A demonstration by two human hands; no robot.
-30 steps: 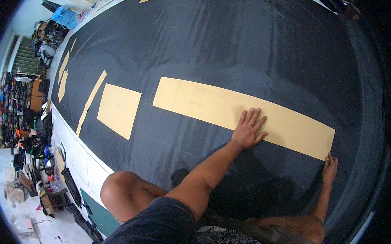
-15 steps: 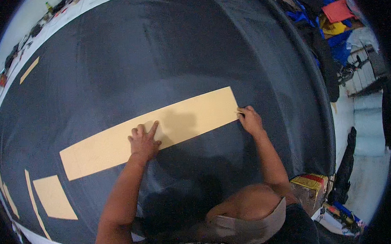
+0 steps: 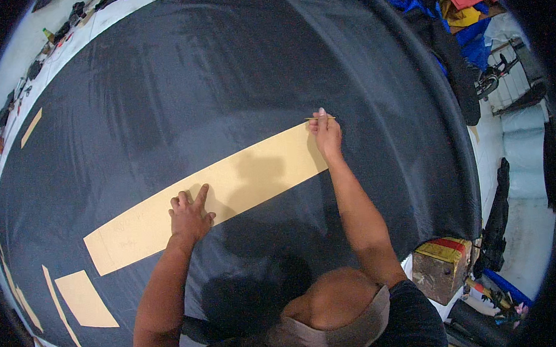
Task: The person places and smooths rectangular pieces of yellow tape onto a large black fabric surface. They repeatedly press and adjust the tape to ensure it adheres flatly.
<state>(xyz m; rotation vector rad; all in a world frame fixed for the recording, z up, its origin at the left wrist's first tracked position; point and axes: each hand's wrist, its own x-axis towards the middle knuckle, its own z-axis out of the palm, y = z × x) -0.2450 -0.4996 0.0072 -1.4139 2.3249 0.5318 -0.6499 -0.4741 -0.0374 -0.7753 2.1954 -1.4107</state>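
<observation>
A long tan card strip [image 3: 252, 159], gently curved along its far edge, lies flat across the black cloth [image 3: 181, 91]. My left hand [image 3: 192, 217] presses on it left of its middle, fingers spread. At the strip's right end, by the far corner, my right hand [image 3: 327, 134] is closed in a pinch on a thin yellowish stick [image 3: 313, 118]. The stick lies across the fingertips; its exact kind is too small to tell. The right hand covers that corner of the card.
A smaller tan card piece [image 3: 88, 299] and narrow card strips [image 3: 64, 310] lie at the near left. Another strip [image 3: 31, 127] is farther back. A worn box [image 3: 440, 275] stands at the near right; blue, red and yellow materials [image 3: 463, 10] are heaped at the far right.
My right hand has moved away from me and slightly left, from the strip's right edge to its far corner, still holding the stick. The left hand remains on the card; the whole view has shifted.
</observation>
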